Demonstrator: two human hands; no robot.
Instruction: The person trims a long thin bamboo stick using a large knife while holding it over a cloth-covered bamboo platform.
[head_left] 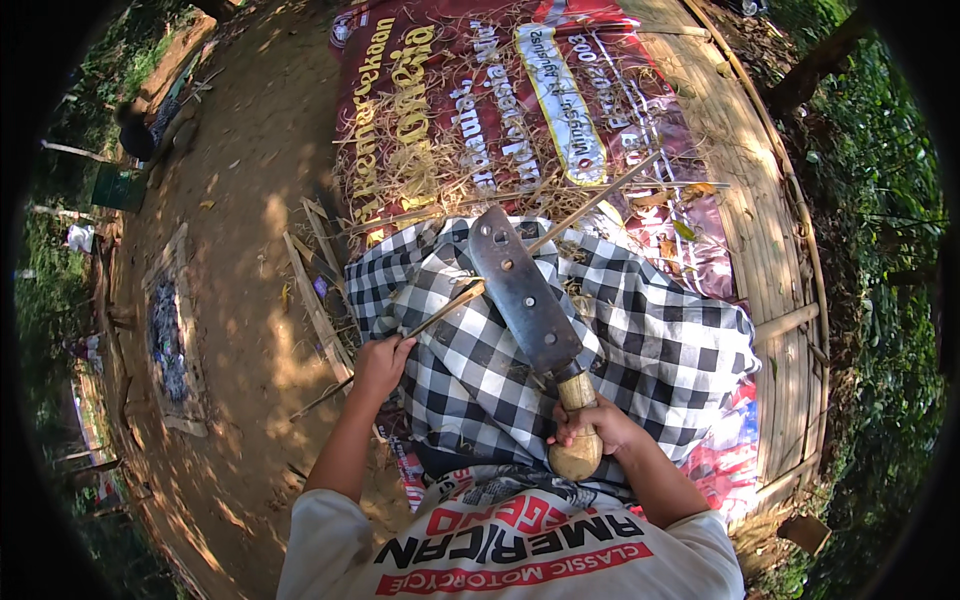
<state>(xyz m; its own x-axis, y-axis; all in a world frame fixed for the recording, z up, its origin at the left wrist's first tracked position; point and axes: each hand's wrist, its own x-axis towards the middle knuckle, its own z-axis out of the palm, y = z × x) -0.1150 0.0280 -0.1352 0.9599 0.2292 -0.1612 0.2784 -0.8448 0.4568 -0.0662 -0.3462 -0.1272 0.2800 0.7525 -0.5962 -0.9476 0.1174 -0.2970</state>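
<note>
My right hand [608, 424] is wrapped round the pale wooden handle of a broad cleaver [526, 298]. Its dark blade has several holes and points away from me, over the black-and-white checked cloth [660, 335] across my lap. On the left, my left hand [378, 366] grips a thin bamboo stick [448, 307]. The stick's pale far end stops just left of the blade, apart from it in the picture; its darker end runs down past my wrist. A second thin stick [605, 198] slants away to the right, partly hidden behind the blade.
Beyond the cloth, a dark red printed banner [465, 110] is strewn with curled shavings, on a bamboo-slat platform [765, 235]. Bamboo strips [318, 290] lie to its left. On the dirt ground [240, 240] farther left is a wood-edged rectangle [205, 350]. Plants border both sides.
</note>
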